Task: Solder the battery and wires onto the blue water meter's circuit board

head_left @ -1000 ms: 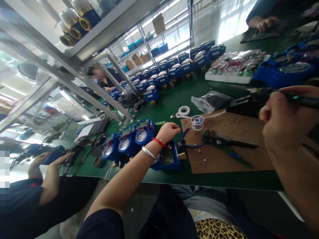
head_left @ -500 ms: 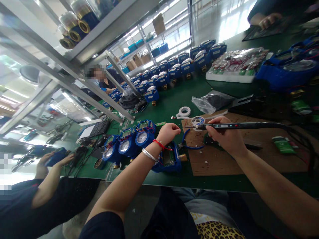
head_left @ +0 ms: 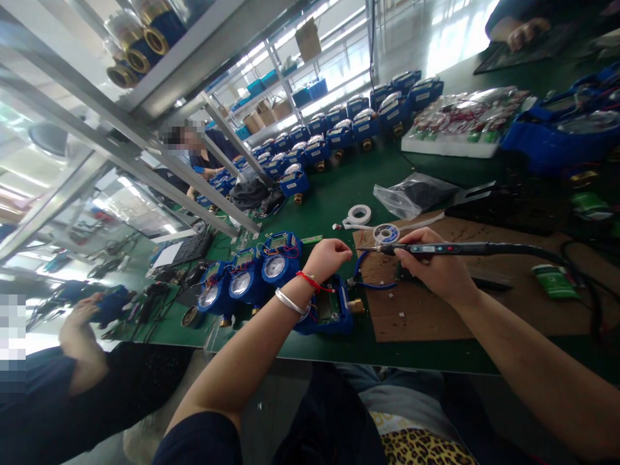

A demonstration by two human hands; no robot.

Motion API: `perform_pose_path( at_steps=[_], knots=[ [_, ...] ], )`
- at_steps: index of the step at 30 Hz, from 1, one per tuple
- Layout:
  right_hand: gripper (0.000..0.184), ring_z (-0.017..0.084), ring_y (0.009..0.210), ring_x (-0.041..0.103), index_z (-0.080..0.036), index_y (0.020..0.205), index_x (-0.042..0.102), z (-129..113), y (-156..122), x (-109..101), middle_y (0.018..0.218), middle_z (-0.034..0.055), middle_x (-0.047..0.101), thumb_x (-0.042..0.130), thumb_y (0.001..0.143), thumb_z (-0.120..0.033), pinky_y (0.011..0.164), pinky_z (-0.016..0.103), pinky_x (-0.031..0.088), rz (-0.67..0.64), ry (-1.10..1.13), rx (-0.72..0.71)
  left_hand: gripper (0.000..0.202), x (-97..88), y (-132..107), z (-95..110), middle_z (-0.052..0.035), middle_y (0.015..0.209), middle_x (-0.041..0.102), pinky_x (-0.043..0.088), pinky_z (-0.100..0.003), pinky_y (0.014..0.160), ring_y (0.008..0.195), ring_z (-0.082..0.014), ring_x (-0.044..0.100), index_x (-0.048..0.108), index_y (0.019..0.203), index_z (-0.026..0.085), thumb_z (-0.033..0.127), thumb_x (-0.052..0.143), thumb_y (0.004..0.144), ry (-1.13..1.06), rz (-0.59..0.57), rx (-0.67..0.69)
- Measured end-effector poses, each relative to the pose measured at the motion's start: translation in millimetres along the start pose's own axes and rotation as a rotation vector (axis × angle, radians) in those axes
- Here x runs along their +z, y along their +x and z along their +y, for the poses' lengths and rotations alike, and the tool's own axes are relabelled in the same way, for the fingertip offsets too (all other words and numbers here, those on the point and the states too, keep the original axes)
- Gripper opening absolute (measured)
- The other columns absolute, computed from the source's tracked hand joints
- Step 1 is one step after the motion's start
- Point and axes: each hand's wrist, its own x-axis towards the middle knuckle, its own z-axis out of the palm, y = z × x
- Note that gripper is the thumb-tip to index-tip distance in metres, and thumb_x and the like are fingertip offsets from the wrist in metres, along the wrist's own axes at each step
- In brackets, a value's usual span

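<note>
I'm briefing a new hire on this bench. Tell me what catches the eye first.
First, the right hand gripping a black pen-shaped soldering iron over the brown cardboard mat, its tip aimed left. Beside it, the left hand rests on an opened blue plastic water meter. Behind, rows of blue meters stretch across the green bench.

Soldering iron [head_left: 450,248] gripped pen-style in right hand [head_left: 438,268] at centre right of frame, tip pointed left, near solder spool [head_left: 386,233]. Left hand [head_left: 328,256] closed into fist above open blue meter [head_left: 329,309] at frame centre. Brown board [head_left: 436,310] laid on green table [head_left: 349,187] under right hand. Three blue meters [head_left: 245,274] lined up left of centre. Co-worker's hand [head_left: 82,316] seen at lower left, on blue device.
</note>
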Motion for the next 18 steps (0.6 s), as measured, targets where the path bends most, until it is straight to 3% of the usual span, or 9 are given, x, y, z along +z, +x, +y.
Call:
perform_pose_path(
  at_steps=[12, 18],
  knots=[
    [0.014, 0.019, 0.077, 0.059, -0.022, 0.088, 0.056, 0.8, -0.1, 0.3, 0.089, 0.004, 0.062, 0.06, 0.085, -0.036, 0.069, 0.033, 0.05, -0.001, -0.022, -0.014, 0.016, -0.6, 0.3, 0.7, -0.0042, 0.073, 0.071, 0.043, -0.023, 0.061, 0.065, -0.0136, 0.058, 0.074, 0.079, 0.013, 0.023, 0.062, 0.077, -0.01, 0.008, -0.002],
    [0.015, 0.017, 0.071, 0.059, -0.023, 0.09, 0.056, 0.8, -2.7, -0.5, 0.086, 0.0029, 0.062, 0.061, 0.085, -0.036, 0.066, 0.034, 0.05, 0.018, 0.011, 0.015, 0.016, -0.3, 0.5, 0.4, -0.0041, 0.073, 0.071, 0.042, -0.023, 0.061, 0.066, -0.0136, 0.059, 0.073, 0.079, 0.013, 0.024, 0.062, 0.077, -0.012, 0.007, 0.001]
  ],
)
